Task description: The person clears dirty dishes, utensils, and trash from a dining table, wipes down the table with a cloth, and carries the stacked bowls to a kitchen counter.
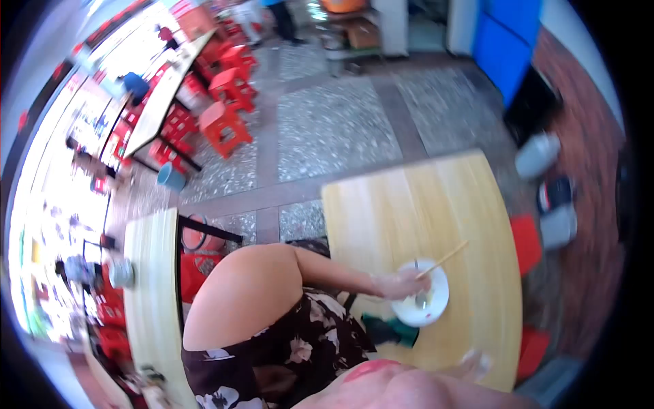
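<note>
My left hand (pixel 400 284) is closed on a pair of chopsticks (pixel 449 253) and reaches over a white bowl (pixel 439 307). Blur hides how its fingers lie, and a whitish sheen covers part of the hand. Inside the bowl there is a little shiny stuff that I cannot make out. Low in the view, my right hand (pixel 466 366) is by the near part of the wooden table (pixel 381 218). A crumpled, whitish thing (pixel 482 363) shows at it, too smeared to name. Dark green cloth (pixel 388 330) lies beside the bowl.
Red stools (pixel 526 245) stand at the far side of my table. Another long table (pixel 153 273) is at the left, with a light canister (pixel 121 273) on it. More red stools (pixel 225 129) and a blue bucket (pixel 171 177) stand on the floor. Several people are farther off.
</note>
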`<state>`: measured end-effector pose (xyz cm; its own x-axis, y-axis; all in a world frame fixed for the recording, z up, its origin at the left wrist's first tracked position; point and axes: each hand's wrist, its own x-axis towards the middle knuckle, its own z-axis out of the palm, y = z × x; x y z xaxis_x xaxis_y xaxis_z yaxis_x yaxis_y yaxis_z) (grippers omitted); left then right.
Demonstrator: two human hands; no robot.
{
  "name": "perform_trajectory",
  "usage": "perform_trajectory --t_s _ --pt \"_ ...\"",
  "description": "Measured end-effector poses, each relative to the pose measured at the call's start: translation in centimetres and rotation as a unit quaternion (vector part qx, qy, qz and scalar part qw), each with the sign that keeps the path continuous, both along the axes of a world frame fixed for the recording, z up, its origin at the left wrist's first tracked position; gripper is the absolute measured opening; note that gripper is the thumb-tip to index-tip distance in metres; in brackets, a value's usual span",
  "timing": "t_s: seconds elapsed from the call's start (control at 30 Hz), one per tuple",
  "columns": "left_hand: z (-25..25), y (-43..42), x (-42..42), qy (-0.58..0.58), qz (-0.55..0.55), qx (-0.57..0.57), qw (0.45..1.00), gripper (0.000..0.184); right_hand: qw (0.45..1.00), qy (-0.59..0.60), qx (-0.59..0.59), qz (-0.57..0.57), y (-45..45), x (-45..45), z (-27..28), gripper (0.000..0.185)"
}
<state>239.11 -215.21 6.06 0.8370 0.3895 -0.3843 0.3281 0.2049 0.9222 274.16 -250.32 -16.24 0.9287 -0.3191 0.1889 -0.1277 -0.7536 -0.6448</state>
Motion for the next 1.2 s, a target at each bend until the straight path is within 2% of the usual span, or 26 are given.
perform_trajectory --t_s 0.07,0.17,0.23,0.27,0.33,0.43,0.47,0.5,0.53,0.57,0.6,0.63,0.67,0.7,0.73,0.77,0.83,0.87,0.9,0.97,1.0,1.07,1.1,1.13,1.17,1.2 --pt "0.1 3.3 -4.3 -0.025 0.069 0.012 0.997 0.027 0.998 -0.04 0.002 0.044 6.0 -1.6 4.7 0.053" --pt "0.5 7.2 -11.3 0.004 0.073 0.036 0.997 0.028 0.98 -0.081 0.039 0.178 16.4 -7.1 10.9 0.066" --pt "1.9 9.6 -16.8 0.03 0.212 0.013 0.977 0.028 0.959 -0.094 0.054 0.26 24.5 -12.8 14.8 0.07" --pt "1.5 11.2 -19.3 0.023 0.228 0.012 0.973 0.028 0.921 -0.073 0.087 0.373 28.4 -16.2 16.4 0.079" --pt "-0.5 14.6 -24.8 0.067 0.263 0.018 0.962 0.029 0.852 -0.039 0.108 0.511 35.8 -23.7 18.7 0.088" --pt "2.4 19.5 -34.0 0.119 0.308 -0.008 0.944 0.03 0.707 0.027 0.119 0.697 47.7 -38.1 18.9 0.102" --pt "2.5 21.0 -37.5 0.139 0.338 -0.031 0.93 0.029 0.675 0.18 0.249 0.671 51.8 -44.9 18.7 0.096" --pt "1.4 22.3 -41.0 0.122 0.38 -0.024 0.917 0.032 0.673 0.178 0.186 0.694 56.0 -48.3 14.7 0.098" --pt "1.2 23.4 -44.6 0.116 0.389 -0.026 0.914 0.032 0.665 0.231 0.154 0.693 59.6 -54.9 16.2 0.097" --pt "1.3 24.4 -48.3 0.098 0.46 -0.024 0.882 0.034 0.582 0.249 0.187 0.751 63.0 -58.6 13.5 0.098" --pt "1.3 24.9 -51.7 0.081 0.526 -0.024 0.846 0.036 0.595 0.234 0.038 0.768 65.5 -64.1 16.2 0.095" --pt "0.7 25.3 -54.6 0.027 0.587 -0.021 0.809 0.036 0.527 0.117 0.029 0.842 68.5 -67.8 14.1 0.087" --pt "0.2 25.6 -57.3 -0.026 0.643 -0.017 0.765 0.037 0.488 0.164 -0.011 0.857 69.8 -73.1 17.9 0.079" --pt "0.7 26.5 -60.0 0.04 0.682 -0.055 0.728 0.03 0.446 0.155 -0.085 0.877 71.6 -77.3 18.7 0.075" --pt "-2.3 26.9 -62.7 0.051 0.705 0.002 0.707 0.026 0.418 0.148 -0.172 0.88 73.0 -81.3 19.4 0.073" --pt "-1.8 26.9 -64.9 0.052 0.733 0.008 0.679 0.027 0.36 0.135 -0.242 0.891 74.8 -84.1 17.2 0.073" --pt "-2.2 27.3 -69.0 0.054 0.763 0.013 0.643 0.028 0.307 0.125 -0.288 0.898 77.6 -91.1 16.5 0.071" --pt "-3.9 27.3 -70.5 0.01 0.808 -0.028 0.589 0.026 0.282 0.133 -0.292 0.904 79.1 -94.7 16.3 0.071" --pt "-5.2 27.5 -72.0 -0.035 0.845 -0.067 0.529 0.024 0.267 0.119 -0.29 0.911 80.8 -98.4 15.7 0.071" --pt "-6.5 28.4 -75.1 -0.019 0.893 -0.077 0.442 0.023 0.238 0.087 -0.283 0.925 84.6 -106.0 13.8 0.073" --pt "-8.4 28.7 -76.8 -0.003 0.916 -0.076 0.395 0.022 0.223 0.075 -0.282 0.93 86.9 -110.3 15.0 0.071" --pt "-6.5 30.6 -80.5 0.007 0.93 -0.14 0.339 0.022 0.212 0.067 -0.253 0.942 93.4 -120.3 13.6 0.066" --pt "-5.8 32.3 -82.4 0.024 0.937 -0.167 0.305 0.022 0.209 0.028 -0.232 0.95 96.0 -124.5 17.5 0.064" --pt "-5.0 33.8 -84.4 0.044 0.941 -0.195 0.272 0.022 0.224 -0.021 -0.144 0.964 99.7 -129.6 17.6 0.064" --pt "-4.2 35.2 -86.2 0.049 0.942 -0.195 0.267 0.022 0.244 -0.079 -0.132 0.957 103.1 -134.1 20.8 0.068" --pt "-3.5 36.6 -87.5 0.031 0.952 -0.18 0.247 0.023 0.236 -0.023 -0.146 0.96 106.4 -138.2 27.1 0.076"
